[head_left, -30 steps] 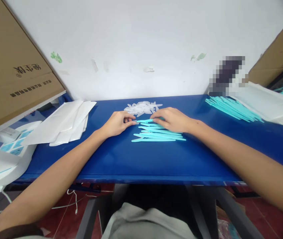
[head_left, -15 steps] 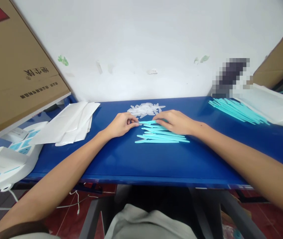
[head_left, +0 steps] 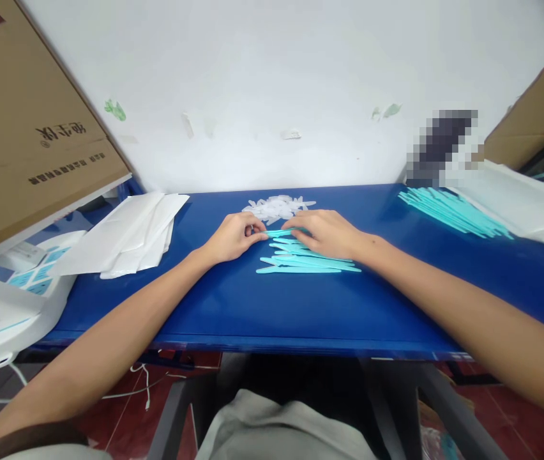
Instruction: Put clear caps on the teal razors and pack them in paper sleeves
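Note:
Between my two hands lies a slim turquoise stick [head_left: 274,234], shaped like an eyebrow razor. My left hand [head_left: 236,236] pinches its left end between thumb and fingers. My right hand [head_left: 327,233] has its thumb and fingers closed on the right part and covers much of it. Whether a clear cap is on the left end, I cannot tell. Just below my right hand, several more turquoise razors [head_left: 301,269] lie side by side on the blue table [head_left: 253,313]. Behind my hands sits a loose pile of small translucent white caps [head_left: 276,207].
White sheets or sleeves [head_left: 128,233] lie at the left, beside a white power strip [head_left: 46,306] and under a leaning cardboard box [head_left: 37,115]. At the right, a stack of turquoise razors [head_left: 454,212] lies against a white plastic bag [head_left: 525,204]. A white wall [head_left: 262,96] rises behind.
My right hand has moved slightly left, closer to my left hand, along the held stick. The whole view has shifted a little. The pile and the row look unchanged.

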`<state>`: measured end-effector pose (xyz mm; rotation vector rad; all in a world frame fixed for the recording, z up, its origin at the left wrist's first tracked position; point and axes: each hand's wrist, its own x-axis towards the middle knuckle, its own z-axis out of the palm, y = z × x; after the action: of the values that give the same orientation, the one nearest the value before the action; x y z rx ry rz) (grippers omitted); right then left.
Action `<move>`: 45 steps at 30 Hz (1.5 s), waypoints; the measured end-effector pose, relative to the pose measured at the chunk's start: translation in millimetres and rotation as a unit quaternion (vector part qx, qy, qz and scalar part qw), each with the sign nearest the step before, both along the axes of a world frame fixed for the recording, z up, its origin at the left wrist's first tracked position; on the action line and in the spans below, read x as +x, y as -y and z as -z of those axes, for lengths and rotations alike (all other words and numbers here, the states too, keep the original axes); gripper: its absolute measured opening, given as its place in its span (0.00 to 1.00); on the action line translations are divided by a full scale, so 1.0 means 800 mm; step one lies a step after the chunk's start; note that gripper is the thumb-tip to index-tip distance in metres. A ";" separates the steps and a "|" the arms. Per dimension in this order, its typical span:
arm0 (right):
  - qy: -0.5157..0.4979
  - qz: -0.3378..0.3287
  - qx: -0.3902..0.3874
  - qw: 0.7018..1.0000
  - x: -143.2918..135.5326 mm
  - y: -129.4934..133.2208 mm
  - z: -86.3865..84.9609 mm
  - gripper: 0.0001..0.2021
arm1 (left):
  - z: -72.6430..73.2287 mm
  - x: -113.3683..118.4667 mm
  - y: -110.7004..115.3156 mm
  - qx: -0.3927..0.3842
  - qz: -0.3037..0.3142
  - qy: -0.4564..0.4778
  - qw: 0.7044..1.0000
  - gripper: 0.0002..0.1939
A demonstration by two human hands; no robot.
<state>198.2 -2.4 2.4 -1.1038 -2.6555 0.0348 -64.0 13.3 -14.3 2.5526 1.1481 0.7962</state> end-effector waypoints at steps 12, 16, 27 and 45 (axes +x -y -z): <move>-0.199 -0.035 -0.060 0.978 0.000 0.014 -0.010 0.19 | -0.020 -0.003 0.016 0.064 -0.005 -0.002 0.998 0.22; -0.214 -0.065 -0.078 0.972 -0.006 0.019 -0.010 0.19 | -0.018 0.005 0.023 0.096 -0.003 -0.009 0.995 0.24; -0.035 0.027 0.006 0.999 0.026 0.001 -0.019 0.21 | -0.018 -0.011 0.011 0.076 -0.009 -0.017 0.997 0.18; 0.055 0.091 0.052 0.993 0.043 0.008 -0.047 0.18 | -0.017 -0.032 -0.007 0.094 -0.030 -0.063 0.993 0.15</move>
<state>232.4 -8.6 40.3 -1.3413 -2.6041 -0.2032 -89.5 18.8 -0.6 2.7690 1.2477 0.8020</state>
